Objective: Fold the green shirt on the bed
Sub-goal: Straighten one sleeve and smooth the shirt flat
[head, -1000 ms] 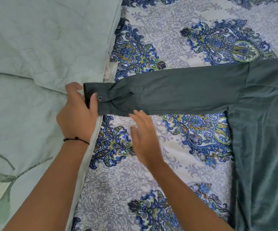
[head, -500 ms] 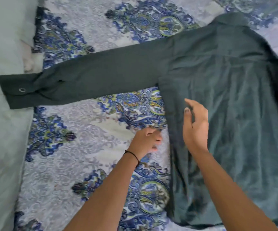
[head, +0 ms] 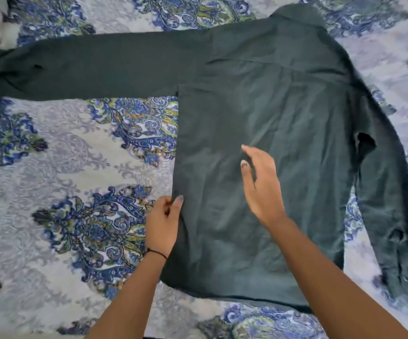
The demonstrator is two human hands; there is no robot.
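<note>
We see the bed (head: pixel 51 155), covered in a blue and grey paisley sheet, filling the view. The green shirt (head: pixel 259 118) lies flat on it, back side up, collar at the far edge. One long sleeve (head: pixel 88 67) runs straight out from the shirt's shoulder toward the left, past the frame edge; the other sleeve (head: pixel 391 192) lies bent down along the shirt's right side.

We see the left hand (head: pixel 162 223) at the shirt's left side seam, roughly halfway down the body panel. Its fingers (head: pixel 177 203) are curled together at the seam, thumb and forefinger touching the fabric edge; we cannot tell whether they have pinched the cloth or merely rest on it. A thin black band (head: pixel 156 253) circles that wrist.

We see the right hand (head: pixel 261 184) over the middle of the shirt's back, fingers (head: pixel 249 151) extended and loosely spread, holding nothing. Whether the palm touches the fabric is not discernible.
</note>
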